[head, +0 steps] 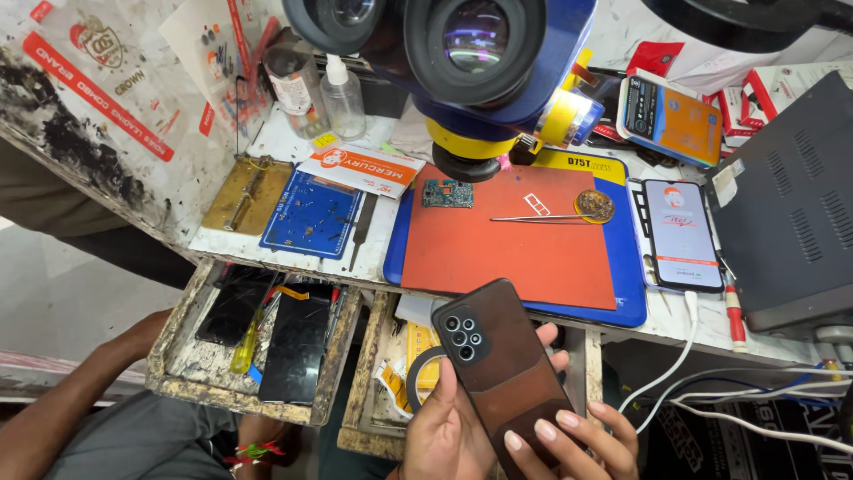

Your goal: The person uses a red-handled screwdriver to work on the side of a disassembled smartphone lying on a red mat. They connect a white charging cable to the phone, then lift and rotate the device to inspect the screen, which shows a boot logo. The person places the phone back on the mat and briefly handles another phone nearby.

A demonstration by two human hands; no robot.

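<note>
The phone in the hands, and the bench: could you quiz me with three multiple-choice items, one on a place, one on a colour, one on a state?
1. Where do the tweezers lie?
A. on the orange mat
B. in the drawer
C. on the grey box

2. What colour is the held phone?
A. white
B. dark brown
C. green

3. How is the held phone turned?
A. screen up
B. back up
C. folded shut

Answers: 1 A, they rest on the mat; 2 B, its back is brown; 3 B, its camera lenses face up, between left hand and right hand.
</note>
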